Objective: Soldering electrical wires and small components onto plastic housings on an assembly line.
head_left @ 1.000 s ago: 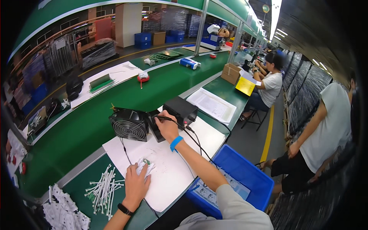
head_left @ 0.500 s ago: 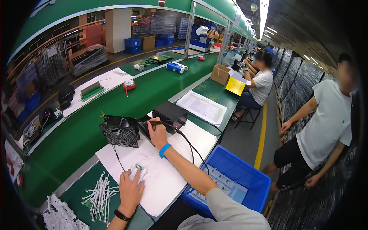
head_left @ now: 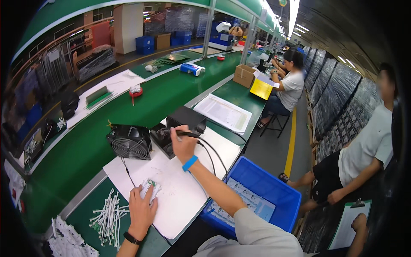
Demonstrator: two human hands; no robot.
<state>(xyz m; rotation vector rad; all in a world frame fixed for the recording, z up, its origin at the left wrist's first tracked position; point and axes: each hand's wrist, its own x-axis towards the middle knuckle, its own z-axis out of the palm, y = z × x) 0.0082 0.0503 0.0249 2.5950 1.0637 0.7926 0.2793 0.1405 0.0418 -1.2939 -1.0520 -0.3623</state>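
At a workbench on an assembly line, a person's right hand [head_left: 183, 144] grips a black soldering iron [head_left: 185, 134], its fingers closed around the handle, with the tip held over a black holder [head_left: 163, 138] beside a black power unit [head_left: 186, 119] at the far edge of a white mat [head_left: 180, 192]. A black cable [head_left: 214, 150] trails from the iron across the mat's right side. The left hand [head_left: 141, 210], fingers spread flat, presses down on a small white part [head_left: 150, 187] near the mat's left edge. A small black fan [head_left: 129, 141] stands at the mat's far left corner, just beside the holder. White cable ties [head_left: 107, 212] lie in a loose heap on the green bench left of the mat. A blue bin [head_left: 261, 192] sits off the bench's right edge. Two people sit farther along the aisle.
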